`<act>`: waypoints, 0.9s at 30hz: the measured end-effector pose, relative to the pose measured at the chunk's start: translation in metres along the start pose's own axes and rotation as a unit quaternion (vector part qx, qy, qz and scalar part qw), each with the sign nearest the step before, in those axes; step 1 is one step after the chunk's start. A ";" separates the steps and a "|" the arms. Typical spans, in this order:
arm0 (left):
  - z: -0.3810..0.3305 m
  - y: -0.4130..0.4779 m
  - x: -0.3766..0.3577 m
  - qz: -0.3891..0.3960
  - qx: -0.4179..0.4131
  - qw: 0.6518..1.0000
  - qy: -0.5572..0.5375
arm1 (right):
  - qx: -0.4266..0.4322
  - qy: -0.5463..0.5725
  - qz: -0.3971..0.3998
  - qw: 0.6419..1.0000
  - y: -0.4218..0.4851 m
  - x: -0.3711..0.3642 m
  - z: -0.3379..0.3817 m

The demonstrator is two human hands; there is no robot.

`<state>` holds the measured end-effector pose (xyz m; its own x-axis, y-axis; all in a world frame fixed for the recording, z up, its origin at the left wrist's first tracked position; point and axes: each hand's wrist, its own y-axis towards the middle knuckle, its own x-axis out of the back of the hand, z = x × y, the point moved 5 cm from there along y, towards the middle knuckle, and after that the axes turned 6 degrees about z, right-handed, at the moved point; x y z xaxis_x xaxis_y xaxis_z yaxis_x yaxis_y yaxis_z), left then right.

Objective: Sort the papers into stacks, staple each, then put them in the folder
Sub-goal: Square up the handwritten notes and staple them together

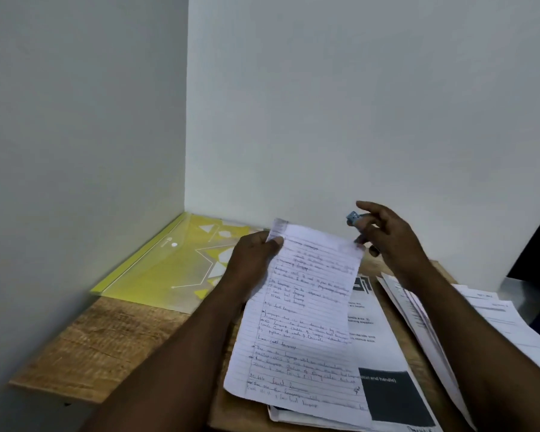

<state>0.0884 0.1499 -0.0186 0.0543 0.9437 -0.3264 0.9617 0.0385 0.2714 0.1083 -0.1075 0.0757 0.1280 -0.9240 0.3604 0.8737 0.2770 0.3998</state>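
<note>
Head view: your left hand (253,260) pinches the handwritten sheets (303,322) by one top corner beside the yellow folder (156,269), your right hand (393,241) is at a small stapler (353,218), its grip impossible to tell, so the sheets may skew before stapling

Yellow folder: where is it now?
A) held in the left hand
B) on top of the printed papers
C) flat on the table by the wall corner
C: the yellow folder lies flat on the table at the wall corner, while the left hand grips the handwritten sheets.
</note>
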 end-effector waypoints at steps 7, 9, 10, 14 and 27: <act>0.009 0.006 -0.002 0.040 -0.065 0.985 0.153 | 0.080 -0.314 0.186 0.928 0.035 -0.030 0.037; 0.005 0.004 -0.004 0.040 -0.068 0.984 0.162 | 0.093 -0.359 0.228 0.900 0.041 -0.044 0.039; 0.003 0.002 -0.005 0.040 -0.069 0.982 0.170 | 0.101 -0.369 0.242 0.892 0.044 -0.050 0.038; -0.001 -0.001 -0.004 0.027 -0.076 0.976 0.203 | 0.146 -0.361 0.263 0.883 0.048 -0.071 0.034; -0.003 0.000 0.005 -0.017 -0.074 0.966 0.246 | 0.139 -0.305 0.264 0.904 0.042 -0.076 0.024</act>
<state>0.0880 0.1558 -0.0180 -0.1463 0.9815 0.1232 0.9101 0.0848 0.4056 0.1240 -0.0197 0.0852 0.1363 -0.3489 0.9272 0.6029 0.7719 0.2018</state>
